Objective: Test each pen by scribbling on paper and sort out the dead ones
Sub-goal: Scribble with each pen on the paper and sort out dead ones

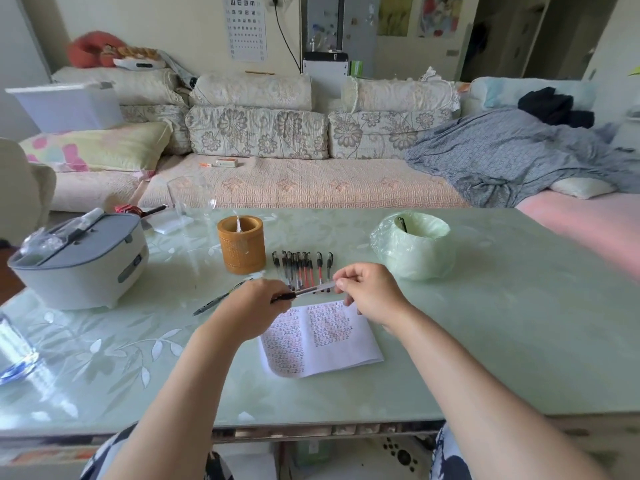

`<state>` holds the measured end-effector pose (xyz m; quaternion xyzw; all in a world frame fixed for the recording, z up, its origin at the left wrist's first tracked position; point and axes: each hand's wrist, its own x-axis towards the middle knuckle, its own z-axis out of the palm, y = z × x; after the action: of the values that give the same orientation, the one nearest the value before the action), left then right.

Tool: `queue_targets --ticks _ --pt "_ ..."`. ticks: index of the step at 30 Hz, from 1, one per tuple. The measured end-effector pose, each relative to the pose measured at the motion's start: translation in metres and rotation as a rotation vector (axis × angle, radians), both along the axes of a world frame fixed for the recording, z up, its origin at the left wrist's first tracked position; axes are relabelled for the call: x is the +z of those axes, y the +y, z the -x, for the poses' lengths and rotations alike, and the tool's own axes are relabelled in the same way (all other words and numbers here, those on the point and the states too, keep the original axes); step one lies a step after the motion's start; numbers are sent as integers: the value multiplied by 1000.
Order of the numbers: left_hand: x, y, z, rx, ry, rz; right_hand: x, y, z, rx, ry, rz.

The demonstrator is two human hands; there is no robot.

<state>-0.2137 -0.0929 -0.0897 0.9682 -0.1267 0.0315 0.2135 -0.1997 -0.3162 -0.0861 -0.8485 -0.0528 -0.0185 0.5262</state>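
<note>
My two hands hold one clear pen [306, 291] level above the paper. My left hand [258, 303] grips its black end, and my right hand [367, 289] pinches the other end. Under them lies an open booklet [322, 337] covered in red scribbles. Behind the hands, several capped pens [303, 270] lie side by side in a row on the table. A single dark pen [221, 297] lies apart at the left. A brown bamboo pen holder [241, 244] stands behind the row. A small bin lined with a green bag [412, 244] at the right holds one pen.
A grey-and-white rice cooker [79, 259] sits at the table's left. A clear glass container [190, 202] stands at the far edge, and a glass [15, 355] at the near left. The pale green table [485, 341] has a sofa behind it.
</note>
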Motion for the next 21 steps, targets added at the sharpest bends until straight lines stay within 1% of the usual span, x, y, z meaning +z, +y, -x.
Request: queue_targets --ticks 2,3,5,6,7,9,11,14,18,21 --pt "2 -1 7 -6 6 48 -1 -5 8 -16 -46 100" --pt "2 -4 10 -11 11 65 -3 -8 13 -18 -82 205" --pt "0 -13 16 -22 33 89 -7 -10 22 23 -206 477" --pt "-1 -18 18 -28 42 107 -8 -10 27 63 -271 581" --pt "-2 -24 19 -36 43 130 -9 -7 32 103 -313 637" --pt "-4 -35 22 -44 36 176 -7 -3 41 174 -318 638" --pt "-4 -43 25 -40 27 195 -8 -2 46 211 -248 600" --pt "-6 -46 27 -37 17 226 -9 -11 44 185 -177 550" --pt "-6 -43 25 -32 6 223 -10 -21 39 126 -144 528" --pt "-7 -44 24 -27 17 231 -13 -18 37 143 -140 537"
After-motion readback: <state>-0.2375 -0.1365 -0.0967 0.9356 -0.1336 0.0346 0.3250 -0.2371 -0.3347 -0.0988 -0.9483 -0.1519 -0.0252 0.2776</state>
